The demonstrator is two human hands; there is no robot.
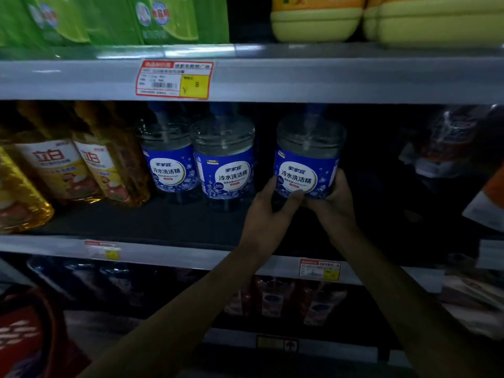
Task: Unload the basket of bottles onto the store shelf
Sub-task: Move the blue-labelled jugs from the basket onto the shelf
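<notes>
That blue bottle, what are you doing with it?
A person is stocking a store shelf. Both hands, the left hand and the right hand, hold one blue-label bottle by its base over the middle shelf. It stands upright, with a gap between it and two matching bottles already standing to its left. Whether it touches the shelf yet is too dark to tell. A red basket shows at the lower left.

This is a shop. Long shelves (300, 80) hold rows of soap bottles (223, 162), and price tags (174, 79) stick on the edges.
</notes>
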